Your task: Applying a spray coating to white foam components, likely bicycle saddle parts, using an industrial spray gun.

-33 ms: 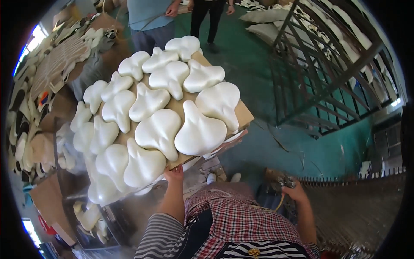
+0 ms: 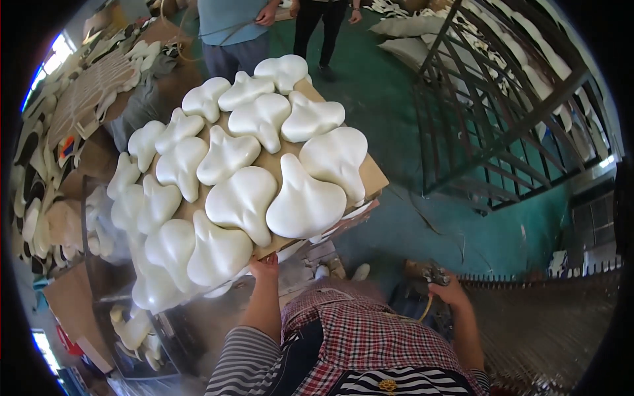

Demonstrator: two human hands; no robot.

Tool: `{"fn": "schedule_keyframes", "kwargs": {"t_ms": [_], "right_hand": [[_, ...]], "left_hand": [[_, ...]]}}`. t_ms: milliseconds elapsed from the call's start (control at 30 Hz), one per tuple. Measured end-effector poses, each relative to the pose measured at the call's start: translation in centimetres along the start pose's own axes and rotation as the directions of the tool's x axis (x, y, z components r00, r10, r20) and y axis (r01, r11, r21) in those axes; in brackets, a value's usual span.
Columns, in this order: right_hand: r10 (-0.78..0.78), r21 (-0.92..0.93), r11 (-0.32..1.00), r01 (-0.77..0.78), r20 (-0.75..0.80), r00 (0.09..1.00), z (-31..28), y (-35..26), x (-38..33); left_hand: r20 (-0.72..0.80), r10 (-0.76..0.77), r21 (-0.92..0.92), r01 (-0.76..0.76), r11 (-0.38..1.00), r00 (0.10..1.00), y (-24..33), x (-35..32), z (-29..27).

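A flat tan board [image 2: 374,175] lies in front of me, covered with several glossy white bicycle saddle shapes [image 2: 306,201] in rows. At its near edge, my left hand [image 2: 264,266] is closed on the board, with the fingers partly hidden under it. Low on the right, away from the board, my right hand [image 2: 451,288] is wrapped round a metal spray gun [image 2: 434,272]. A yellow hose [image 2: 427,308] runs down from the gun. Whitish mist blurs the saddle shapes at the board's left side.
Beyond the board stand two people, one in a blue shirt [image 2: 236,23], one in dark trousers [image 2: 318,26]. A dark metal rack [image 2: 485,158] fills the right side. Piled pale and dark pieces [image 2: 79,99] lie at the left. Near my right arm is a spiky-edged brown surface [image 2: 541,323].
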State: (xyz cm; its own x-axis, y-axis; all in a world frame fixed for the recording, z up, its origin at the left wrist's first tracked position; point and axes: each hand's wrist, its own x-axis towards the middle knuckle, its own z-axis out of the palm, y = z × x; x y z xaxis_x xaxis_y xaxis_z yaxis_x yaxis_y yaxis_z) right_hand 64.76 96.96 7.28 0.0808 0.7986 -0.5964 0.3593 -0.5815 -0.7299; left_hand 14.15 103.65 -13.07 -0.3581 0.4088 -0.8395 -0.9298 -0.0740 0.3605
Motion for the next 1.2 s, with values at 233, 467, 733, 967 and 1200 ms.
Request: {"fn": "schedule_keyframes", "kwargs": {"t_ms": [233,467,733,967,1200], "right_hand": [[-0.141,0.029,0.99,0.14,0.076,0.987,-1.4,-5.2,5.7],[-0.051,-0.044,0.998,0.05,-0.005,0.999,-1.8,-6.1,6.8],[-0.025,0.053,0.998,0.025,-0.009,1.0,-2.1,-4.3,7.9],[-0.036,0.056,0.998,0.037,-0.025,0.999,-1.5,-3.2,8.5],[-0.031,0.032,0.999,0.03,0.03,0.999,-0.5,-4.0,9.2]], "left_hand": [[-0.06,0.06,-0.092,-0.065,0.994,0.996,-0.5,-0.1,0.9],[-0.144,0.08,-0.13,-0.099,0.987,0.986,-0.3,0.1,1.3],[-0.109,0.11,-0.06,-0.117,0.991,0.988,-0.3,0.0,1.9],[-0.099,0.069,-0.12,-0.08,0.99,0.993,0.2,-0.5,2.3],[-0.16,0.065,-0.195,-0.095,0.976,0.985,0.4,-1.3,2.6]]}}
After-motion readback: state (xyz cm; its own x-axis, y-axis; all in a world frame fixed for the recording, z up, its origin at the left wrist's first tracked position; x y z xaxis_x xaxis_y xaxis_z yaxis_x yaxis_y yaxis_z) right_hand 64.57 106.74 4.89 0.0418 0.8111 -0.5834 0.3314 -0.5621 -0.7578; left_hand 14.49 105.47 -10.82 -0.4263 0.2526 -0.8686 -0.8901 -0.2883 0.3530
